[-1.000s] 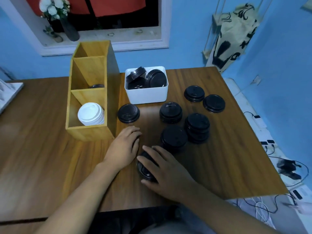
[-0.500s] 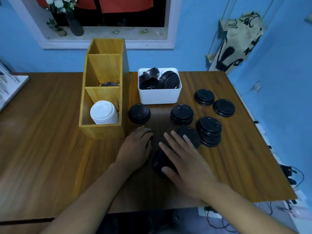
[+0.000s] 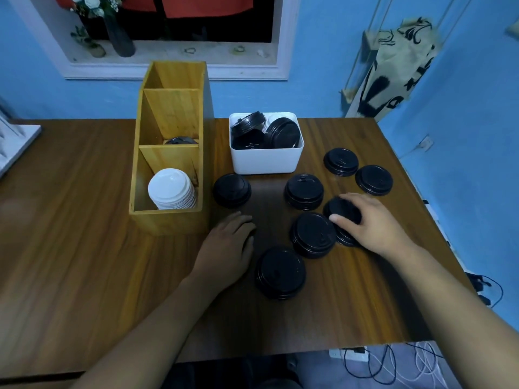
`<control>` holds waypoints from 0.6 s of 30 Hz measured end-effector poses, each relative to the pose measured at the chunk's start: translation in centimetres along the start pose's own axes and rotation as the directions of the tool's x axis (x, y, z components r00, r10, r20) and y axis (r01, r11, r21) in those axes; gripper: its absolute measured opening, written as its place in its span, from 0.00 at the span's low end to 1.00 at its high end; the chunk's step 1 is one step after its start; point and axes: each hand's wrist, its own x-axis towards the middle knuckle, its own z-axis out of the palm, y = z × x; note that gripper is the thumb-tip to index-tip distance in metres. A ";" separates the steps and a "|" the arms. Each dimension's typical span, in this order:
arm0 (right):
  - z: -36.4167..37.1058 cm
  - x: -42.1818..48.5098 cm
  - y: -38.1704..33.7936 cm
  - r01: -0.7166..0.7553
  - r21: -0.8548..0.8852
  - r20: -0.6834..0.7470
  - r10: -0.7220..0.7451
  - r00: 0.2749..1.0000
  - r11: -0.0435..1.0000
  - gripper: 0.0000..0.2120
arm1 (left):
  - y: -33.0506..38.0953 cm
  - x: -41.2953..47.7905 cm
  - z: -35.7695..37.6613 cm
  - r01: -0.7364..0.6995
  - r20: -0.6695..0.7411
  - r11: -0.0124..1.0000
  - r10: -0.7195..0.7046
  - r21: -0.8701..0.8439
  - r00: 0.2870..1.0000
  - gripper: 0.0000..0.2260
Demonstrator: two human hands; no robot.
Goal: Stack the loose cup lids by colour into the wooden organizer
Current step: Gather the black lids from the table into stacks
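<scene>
My R hand (image 3: pixel 370 224) curls over a black lid stack (image 3: pixel 341 209), thumb at its left edge. L hand (image 3: pixel 227 245) lies flat, holding nothing, on table (image 3: pixel 70 248). Risk: next stack (image 3: pixel 313 234) touches it, so a lift may drag it or shed lids before wooden organizer (image 3: pixel 168 220), well left.

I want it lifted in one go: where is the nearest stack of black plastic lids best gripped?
From above, pinch the nearest stack of black plastic lids at its bottom rim, on opposite sides. It lies flat, round, several lids deep, so a low grip likely carries all. The left hand rests beside it.
</scene>
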 end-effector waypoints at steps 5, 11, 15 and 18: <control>-1.9 1.3 -0.8 0.011 0.004 -0.060 -0.011 0.998 1.000 0.37 | 0.0 0.1 0.0 0.006 0.003 1.000 -0.006 0.007 1.000 0.14; -1.4 4.6 -4.5 0.075 0.189 -0.208 -0.035 0.977 0.979 0.29 | 0.1 0.0 0.0 0.002 -0.013 1.000 -0.002 0.018 1.000 0.14; 1.0 7.2 -5.8 0.146 0.137 -0.087 -0.135 0.987 0.980 0.31 | 0.3 0.1 -0.1 0.013 -0.012 1.000 -0.012 0.026 1.000 0.14; 2.4 8.1 -6.0 0.138 0.094 0.029 -0.142 0.989 0.986 0.36 | 0.4 0.1 -0.2 0.023 -0.008 0.999 -0.023 0.022 1.000 0.14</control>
